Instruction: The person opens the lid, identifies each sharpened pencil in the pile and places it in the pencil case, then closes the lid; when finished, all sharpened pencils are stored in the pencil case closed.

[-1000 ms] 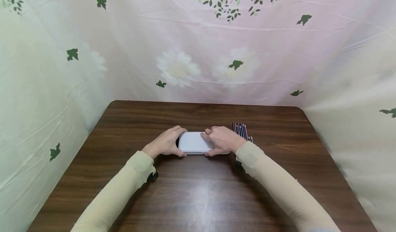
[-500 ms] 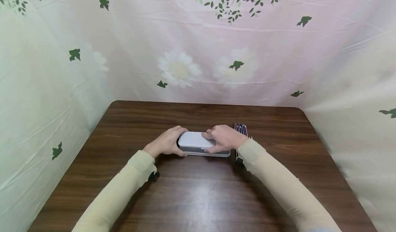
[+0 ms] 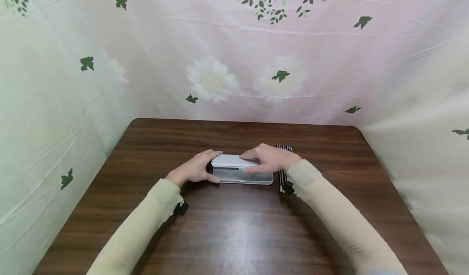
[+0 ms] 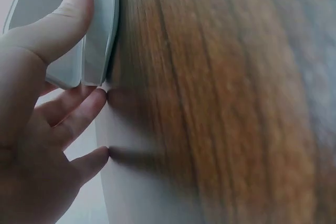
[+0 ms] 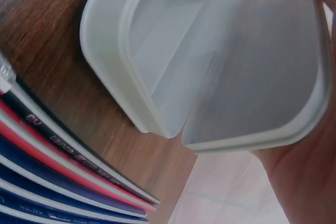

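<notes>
The left hand [image 3: 198,168], curled round the left end of the white, rounded-rectangular, plastic-looking case [image 3: 242,182] at the frame's centre, should steady it while the right hand [image 3: 272,159], pinching its part-raised white lid [image 3: 227,160], tilts gently backward.
</notes>
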Motion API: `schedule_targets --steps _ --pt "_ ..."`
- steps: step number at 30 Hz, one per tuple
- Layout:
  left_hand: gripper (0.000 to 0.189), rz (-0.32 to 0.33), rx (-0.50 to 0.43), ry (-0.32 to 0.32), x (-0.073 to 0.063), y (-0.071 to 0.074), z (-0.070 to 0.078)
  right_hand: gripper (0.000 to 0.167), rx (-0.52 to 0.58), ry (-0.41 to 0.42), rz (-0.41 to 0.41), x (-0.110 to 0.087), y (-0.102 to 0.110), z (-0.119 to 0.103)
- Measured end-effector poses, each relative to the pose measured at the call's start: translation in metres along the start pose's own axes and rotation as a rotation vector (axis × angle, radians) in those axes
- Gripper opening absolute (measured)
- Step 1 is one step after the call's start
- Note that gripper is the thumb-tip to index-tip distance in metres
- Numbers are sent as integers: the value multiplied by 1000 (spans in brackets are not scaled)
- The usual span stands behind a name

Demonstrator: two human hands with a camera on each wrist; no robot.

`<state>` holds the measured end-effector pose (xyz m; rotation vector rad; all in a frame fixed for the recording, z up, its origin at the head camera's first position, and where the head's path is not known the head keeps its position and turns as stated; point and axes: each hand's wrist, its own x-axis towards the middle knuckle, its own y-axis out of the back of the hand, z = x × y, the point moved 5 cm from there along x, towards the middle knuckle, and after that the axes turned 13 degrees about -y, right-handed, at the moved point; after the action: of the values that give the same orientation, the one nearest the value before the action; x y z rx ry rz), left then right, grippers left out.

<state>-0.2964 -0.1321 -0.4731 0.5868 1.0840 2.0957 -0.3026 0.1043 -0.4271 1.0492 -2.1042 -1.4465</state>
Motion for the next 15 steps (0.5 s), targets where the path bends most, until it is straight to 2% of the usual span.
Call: schedule_targets --steps 4,9,15 --pt "100 -8 -24 6 -2 -2 -1 52 19 -1 22 -5 3 -1" --pt "99 28 -68 30 -4 -2 -4 42 56 -34 82 -13 12 3" --pt "92 107 -114 29 -4 -1 -10 17 74 -21 288 -24 30 12"
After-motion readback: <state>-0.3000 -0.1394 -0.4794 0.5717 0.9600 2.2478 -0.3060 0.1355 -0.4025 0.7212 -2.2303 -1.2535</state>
